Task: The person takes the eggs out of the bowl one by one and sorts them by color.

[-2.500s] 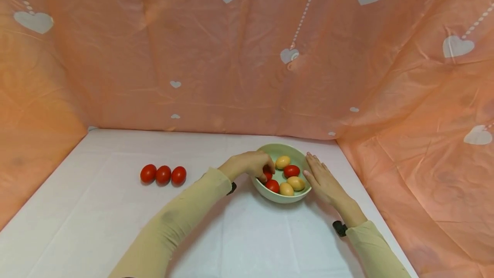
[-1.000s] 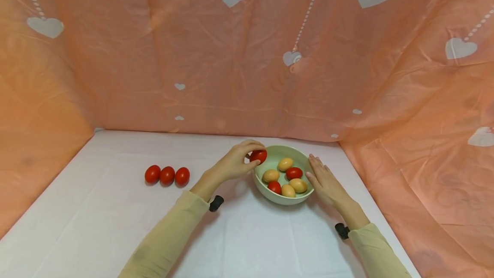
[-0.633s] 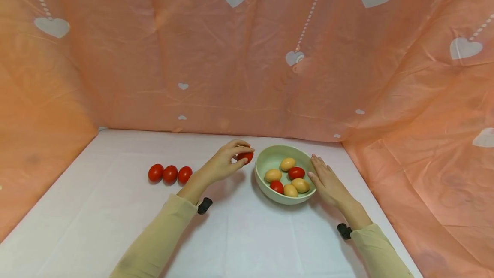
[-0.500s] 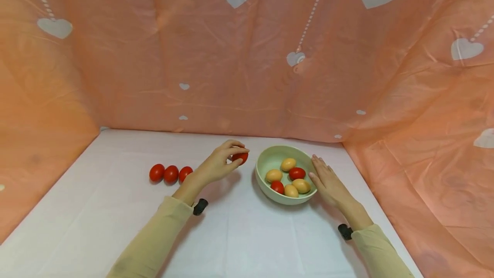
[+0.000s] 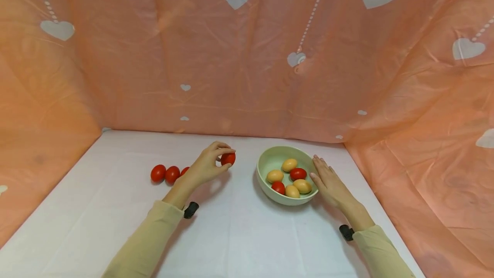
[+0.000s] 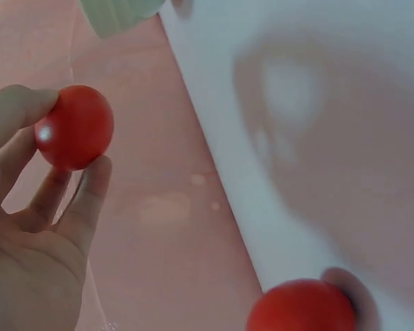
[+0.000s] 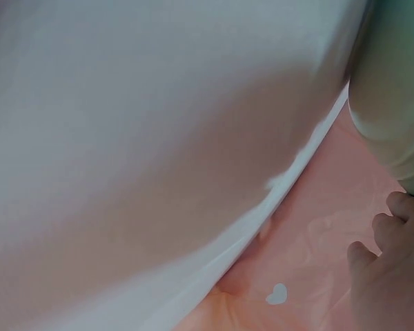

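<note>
My left hand (image 5: 206, 166) pinches a smooth red egg (image 5: 228, 159) between thumb and fingertips, held above the white table left of the bowl. The left wrist view shows the same red egg (image 6: 76, 127) gripped at its sides. My right hand (image 5: 329, 183) lies with straight fingers along the right side of the pale green bowl (image 5: 285, 200). Inside the bowl are several yellow eggs (image 5: 290, 165) and two red eggs (image 5: 298, 173). On the table to the left, three red eggs (image 5: 158, 173) stand in a row, the rightmost partly hidden behind my left wrist.
The white tablecloth (image 5: 247, 235) reaches back to an orange curtain (image 5: 231, 76) with white hearts, which also hangs at both sides. A black wrist device (image 5: 191, 210) shows at my left wrist, another black wrist device (image 5: 346, 232) at my right.
My left hand has taken a red egg out of the bowl and carried it left over the table, toward the row. My right hand has stayed against the bowl.
</note>
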`<state>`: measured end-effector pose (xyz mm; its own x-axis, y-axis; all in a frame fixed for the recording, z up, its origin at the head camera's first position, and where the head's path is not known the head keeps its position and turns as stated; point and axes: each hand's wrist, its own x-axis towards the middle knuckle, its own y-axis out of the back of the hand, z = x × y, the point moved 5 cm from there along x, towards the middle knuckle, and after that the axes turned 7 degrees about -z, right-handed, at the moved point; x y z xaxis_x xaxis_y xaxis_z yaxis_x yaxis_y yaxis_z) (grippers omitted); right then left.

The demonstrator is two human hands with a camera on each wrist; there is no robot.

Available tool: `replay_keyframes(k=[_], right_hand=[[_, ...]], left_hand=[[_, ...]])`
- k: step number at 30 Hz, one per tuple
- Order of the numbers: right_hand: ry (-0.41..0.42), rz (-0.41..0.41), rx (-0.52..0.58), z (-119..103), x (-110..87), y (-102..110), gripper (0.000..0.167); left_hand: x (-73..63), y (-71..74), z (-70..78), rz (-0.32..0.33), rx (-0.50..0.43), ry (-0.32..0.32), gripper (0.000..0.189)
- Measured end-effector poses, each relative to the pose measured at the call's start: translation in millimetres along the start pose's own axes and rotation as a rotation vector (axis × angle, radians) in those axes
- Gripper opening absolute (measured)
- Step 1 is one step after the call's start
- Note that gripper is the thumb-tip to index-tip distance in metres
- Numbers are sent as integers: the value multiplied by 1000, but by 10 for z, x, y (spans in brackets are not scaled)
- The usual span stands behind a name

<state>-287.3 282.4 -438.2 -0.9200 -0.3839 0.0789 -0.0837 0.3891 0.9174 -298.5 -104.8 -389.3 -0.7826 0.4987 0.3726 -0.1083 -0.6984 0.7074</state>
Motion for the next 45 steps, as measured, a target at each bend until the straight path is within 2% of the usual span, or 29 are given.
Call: replay_keyframes(k=[3, 10, 16, 20, 27, 29, 36, 45], right_hand=[[0, 2, -2, -3, 2, 14, 66], [3, 7, -9, -2, 13, 40, 66], [6, 9, -5, 9, 14, 32, 66], [5, 8, -1, 12, 3, 24, 66], [6, 13, 5, 8, -10, 21, 65], [4, 9, 8, 4, -12, 18, 66], [2, 3, 9, -6, -9, 11, 66], [6, 3, 10, -2, -1, -1, 66]], left_hand=[[-41, -3, -25, -33, 27, 20, 39], [-169, 57, -67, -115, 117, 118, 40], [-300, 93, -172, -187, 155, 199, 44], [-360, 113, -243, -214, 191, 245, 48], [-365, 176, -310, -220, 330, 211, 49], [-369, 199, -328, -232, 345, 198, 48], [-407, 269, -435, -286, 328, 214, 44], [-428, 287, -531, -319, 296, 252, 43]])
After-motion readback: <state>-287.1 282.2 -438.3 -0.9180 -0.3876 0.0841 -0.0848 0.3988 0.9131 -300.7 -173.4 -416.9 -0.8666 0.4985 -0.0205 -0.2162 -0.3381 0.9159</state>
